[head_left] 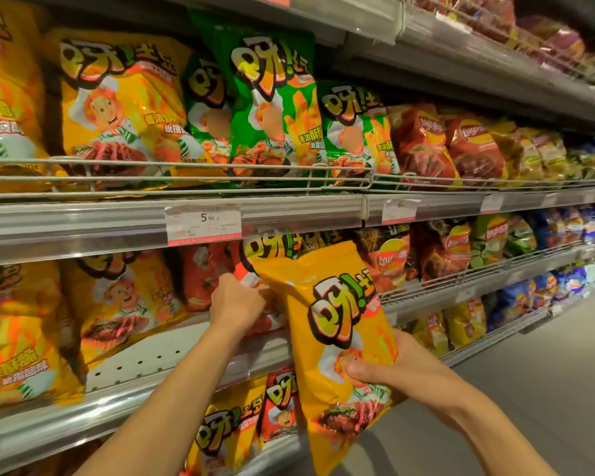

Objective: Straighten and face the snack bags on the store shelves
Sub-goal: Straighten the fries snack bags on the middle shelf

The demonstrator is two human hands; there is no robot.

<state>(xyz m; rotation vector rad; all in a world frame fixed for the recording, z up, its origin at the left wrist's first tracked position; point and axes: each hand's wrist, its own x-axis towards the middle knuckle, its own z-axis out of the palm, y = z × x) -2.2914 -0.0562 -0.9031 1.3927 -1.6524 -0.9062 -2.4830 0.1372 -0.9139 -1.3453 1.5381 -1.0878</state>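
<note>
Nearest the head camera, the right hand [389,367] grips an orange snack bag [337,341] in front of the shelves, thumb curled over its printed face and fingers [397,341] wrapped behind its right edge; the bag stands roughly upright, tilted a little, clear of the racks, its top corner near the middle shelf edge [117,219]; the left hand [239,300] reaches into the row below that edge, fingers curled into the red bags [203,280] there, though whether they pinch one cannot be told; just left of them stand more orange bags [124,300]; on the shelf above, behind a wire rail [186,171], orange packs [117,108] sit beside green bags [275,108], with red chip bags [423,146] further right; a price tag [203,223] reading 5.90 hangs on the middle shelf edge; below, more orange packets [227,431] lean on the lower shelf.
</note>
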